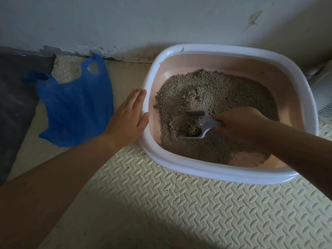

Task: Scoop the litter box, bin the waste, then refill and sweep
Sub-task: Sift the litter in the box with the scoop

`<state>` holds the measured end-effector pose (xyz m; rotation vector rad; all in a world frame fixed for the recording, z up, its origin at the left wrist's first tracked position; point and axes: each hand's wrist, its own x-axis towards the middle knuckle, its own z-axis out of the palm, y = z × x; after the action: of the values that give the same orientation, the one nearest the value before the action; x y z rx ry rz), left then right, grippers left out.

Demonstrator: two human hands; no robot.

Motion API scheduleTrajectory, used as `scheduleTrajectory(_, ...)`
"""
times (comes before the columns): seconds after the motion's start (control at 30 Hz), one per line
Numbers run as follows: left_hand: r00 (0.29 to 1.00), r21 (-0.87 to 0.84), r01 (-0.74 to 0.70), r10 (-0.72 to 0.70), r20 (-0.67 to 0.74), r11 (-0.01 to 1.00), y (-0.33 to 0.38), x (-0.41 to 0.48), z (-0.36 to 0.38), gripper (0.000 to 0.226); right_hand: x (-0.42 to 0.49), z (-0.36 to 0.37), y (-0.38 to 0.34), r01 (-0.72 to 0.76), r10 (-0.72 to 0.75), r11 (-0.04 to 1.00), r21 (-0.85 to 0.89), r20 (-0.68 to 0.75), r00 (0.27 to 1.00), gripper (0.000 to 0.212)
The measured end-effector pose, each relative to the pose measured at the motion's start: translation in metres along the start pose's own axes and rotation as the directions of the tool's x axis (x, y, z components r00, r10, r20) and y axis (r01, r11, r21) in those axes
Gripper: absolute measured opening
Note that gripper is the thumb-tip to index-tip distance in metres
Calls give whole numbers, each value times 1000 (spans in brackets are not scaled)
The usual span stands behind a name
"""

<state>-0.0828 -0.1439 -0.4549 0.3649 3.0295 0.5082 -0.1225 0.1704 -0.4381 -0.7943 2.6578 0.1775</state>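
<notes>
A litter box [179, 164] with a white rim and pink inside stands on the floor mat and holds grey-brown litter [224, 90]. My right hand [240, 123] grips the handle of a grey scoop [199, 124], whose blade lies in the litter with a clump of waste in it. My left hand [129, 115] lies flat with straight fingers against the box's left outer wall. A blue plastic bag [75, 105] lies flat on the floor to the left of the box.
A cream patterned foam mat [161, 203] covers the floor. A stained pale wall [161, 20] runs close behind the box. Dark cloth [16, 90] lies at the far left. A white slatted object [323, 97] stands at the right edge.
</notes>
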Motion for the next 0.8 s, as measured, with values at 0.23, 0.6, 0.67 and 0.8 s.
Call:
scheduleTrajectory(0.23, 1000, 9, 15, -15, 8, 1000, 2, -2, 0, 72, 22, 8, -15, 49, -48, 998, 46, -28, 998, 22)
scheduleTrajectory(0.6, 997, -7, 52, -51, 53, 999, 3, -2, 0, 62, 40, 26, -37, 103, -91, 981, 167, -82, 992, 20)
scheduleTrajectory(0.67, 996, -6, 67, -66, 63, 998, 6, -2, -2, 61, 41, 32, -37, 102, -87, 979, 179, -88, 992, 21)
scheduleTrajectory(0.8, 995, 27, 82, -84, 63, 996, 11, -1, -7, 65, 40, 43, -36, 94, -73, 966, 241, -94, 993, 22)
